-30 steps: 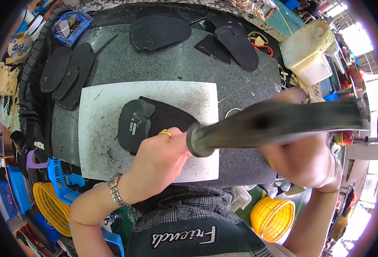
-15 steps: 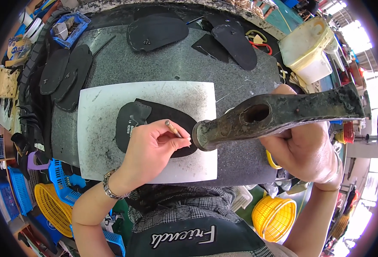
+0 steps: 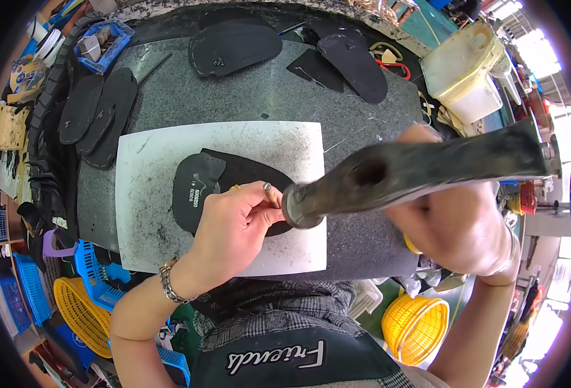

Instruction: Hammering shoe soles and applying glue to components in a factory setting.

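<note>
My left hand (image 3: 228,227) is closed, pinching a thin metal punch (image 3: 268,187) by its shaft over the right part of a black sole-shaped piece (image 3: 187,197). The punch's lower tip is hidden by my fingers. The piece has a smooth grey-black patch at its left and lies flat on a white board (image 3: 144,155). My right hand (image 3: 461,229) is wrapped round the handle of a dark, worn hammer (image 3: 421,169). The hammer head is close to the camera and blurred, its round face overlapping the view beside my left fingertips. Whether it touches the punch I cannot tell.
More black sole-shaped pieces (image 3: 237,50) lie at the back and left of the grey stone slab (image 3: 259,90). A blue crate (image 3: 118,48) stands back left, a whitish plastic container (image 3: 460,71) back right. Yellow baskets (image 3: 415,328) stand below the table, near red-handled scissors (image 3: 398,70) further back.
The hammer has shifted slightly left and is now smeared by motion. My left hand has turned a little, with the punch standing more upright, its top pointing toward the camera.
</note>
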{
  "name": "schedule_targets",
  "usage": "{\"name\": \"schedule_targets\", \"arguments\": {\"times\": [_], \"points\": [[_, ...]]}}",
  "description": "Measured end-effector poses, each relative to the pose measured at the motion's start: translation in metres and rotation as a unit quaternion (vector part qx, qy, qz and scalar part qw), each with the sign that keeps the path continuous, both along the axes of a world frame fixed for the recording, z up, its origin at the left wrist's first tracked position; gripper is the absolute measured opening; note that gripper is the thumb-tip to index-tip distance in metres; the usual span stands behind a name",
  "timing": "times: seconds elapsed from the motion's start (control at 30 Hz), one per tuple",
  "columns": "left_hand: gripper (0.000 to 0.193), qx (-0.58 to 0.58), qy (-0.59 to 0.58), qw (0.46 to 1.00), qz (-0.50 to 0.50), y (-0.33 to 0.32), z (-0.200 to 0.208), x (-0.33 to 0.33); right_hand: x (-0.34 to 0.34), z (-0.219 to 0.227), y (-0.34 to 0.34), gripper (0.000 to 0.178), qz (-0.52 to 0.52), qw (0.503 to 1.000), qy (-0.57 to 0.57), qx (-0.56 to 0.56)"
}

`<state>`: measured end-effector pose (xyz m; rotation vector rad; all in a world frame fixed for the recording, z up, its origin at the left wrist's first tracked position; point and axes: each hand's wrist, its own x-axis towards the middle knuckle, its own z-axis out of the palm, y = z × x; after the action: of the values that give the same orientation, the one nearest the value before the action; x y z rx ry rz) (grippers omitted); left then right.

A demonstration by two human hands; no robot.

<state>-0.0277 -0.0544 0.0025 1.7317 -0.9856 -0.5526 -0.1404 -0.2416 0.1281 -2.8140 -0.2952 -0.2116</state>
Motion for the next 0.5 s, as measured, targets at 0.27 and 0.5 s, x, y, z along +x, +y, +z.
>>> {"name": "schedule_targets", "arguments": {"times": [0.27, 0.5], "points": [[0.007, -0.047, 0.134, 0.989, 0.034, -0.002, -0.011, -0.001, -0.001, 0.012, -0.009, 0.052, 0.012, 0.999, -0.039, 0.033], [0.01, -0.047, -0.218, 0.975, -0.021, -0.008, 0.003, -0.008, 0.0, -0.009, 0.001, 0.021, 0.011, 0.998, 0.057, -0.018]]}}
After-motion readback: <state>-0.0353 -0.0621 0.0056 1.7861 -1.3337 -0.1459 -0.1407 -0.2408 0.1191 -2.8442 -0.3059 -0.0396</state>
